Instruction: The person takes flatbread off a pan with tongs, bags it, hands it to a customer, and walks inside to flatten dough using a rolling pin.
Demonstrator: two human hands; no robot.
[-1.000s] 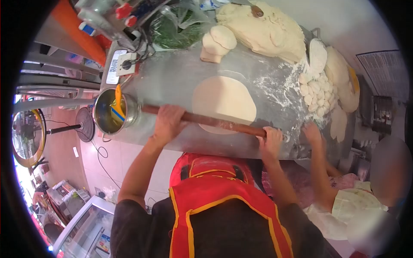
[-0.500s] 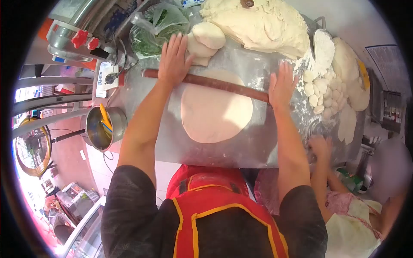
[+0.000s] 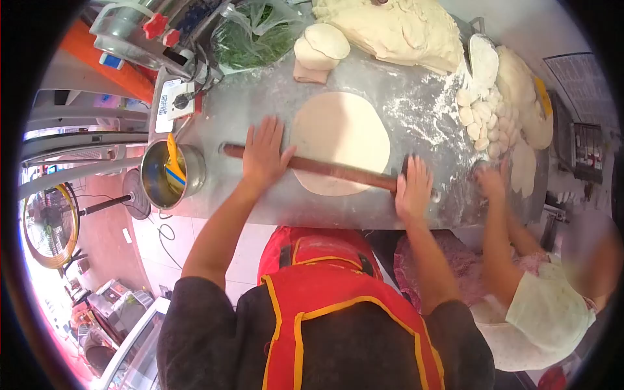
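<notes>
The long reddish-brown wooden rolling pin (image 3: 338,172) has come back from the far part of the round, pale dough sheet (image 3: 341,130) to its near part, so pressure likely falls there now. The left hand (image 3: 264,158) spreads flat over the pin; the right hand (image 3: 413,190), fingers extended, covers its other end. The sheet lies on the grey metal tabletop (image 3: 250,97).

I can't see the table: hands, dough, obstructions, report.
Left hand and right hand open on rolling pin. Pin lies across dough sheet. Co-worker's hand nearby, off the sheet.
</notes>
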